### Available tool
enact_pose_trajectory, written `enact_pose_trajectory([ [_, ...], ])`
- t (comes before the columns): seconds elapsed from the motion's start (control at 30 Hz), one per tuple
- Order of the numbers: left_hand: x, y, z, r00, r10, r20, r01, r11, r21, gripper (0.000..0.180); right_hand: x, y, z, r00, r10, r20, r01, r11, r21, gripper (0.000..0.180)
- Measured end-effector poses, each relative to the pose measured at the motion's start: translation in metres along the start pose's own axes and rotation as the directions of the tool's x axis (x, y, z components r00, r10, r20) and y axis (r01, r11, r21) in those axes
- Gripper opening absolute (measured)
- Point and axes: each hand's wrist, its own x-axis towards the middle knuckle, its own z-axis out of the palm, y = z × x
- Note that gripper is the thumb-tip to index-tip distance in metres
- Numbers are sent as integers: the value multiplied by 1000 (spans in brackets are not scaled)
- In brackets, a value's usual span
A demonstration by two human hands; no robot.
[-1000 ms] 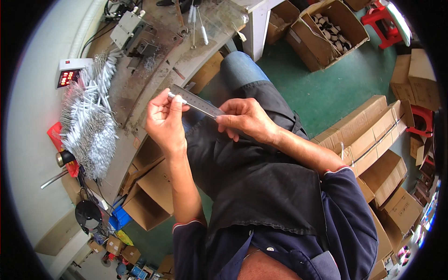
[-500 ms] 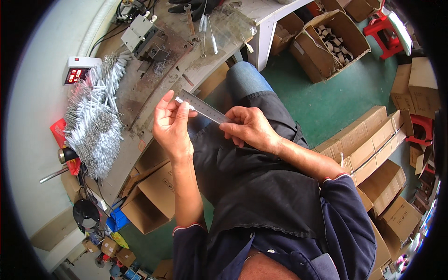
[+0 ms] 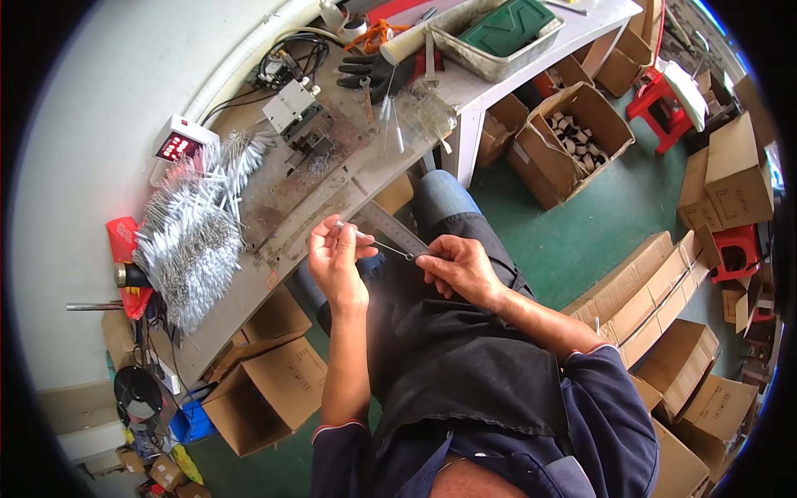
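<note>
left hand (image 3: 339, 267): thumb and finger closed on the white bristled end of 1 wire brush (image 3: 388, 246). right hand (image 3: 462, 266): thumb and fingers clamped on 1 ruler (image 3: 390, 227), at the brush's looped end. brush held beside the ruler, over the black apron (image 3: 465, 361). a brush pile (image 3: 193, 249) rests on the bench (image 3: 226, 319).

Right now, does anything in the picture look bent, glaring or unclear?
Head view: the table curves along its front edge, and black fills the corners; head view: the display glows red; head view: left hand and right hand look fairly sharp, but markings on the ruler are too small to read.
</note>
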Motion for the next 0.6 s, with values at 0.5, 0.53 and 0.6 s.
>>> enact_pose_trajectory([
  [0.5,128,31,91,931,117,347,-311,753,580,34,-40,43,-69,925,-42,-377,150,953,263,17],
  [0.53,144,32,108,934,60,351,-284,718,635,36,-42,48,-71,926,-21,-377,139,947,289,18],
  [0.6,183,18,120,902,147,405,-427,427,797,46,-36,61,-74,939,-7,-344,127,936,329,20],
])
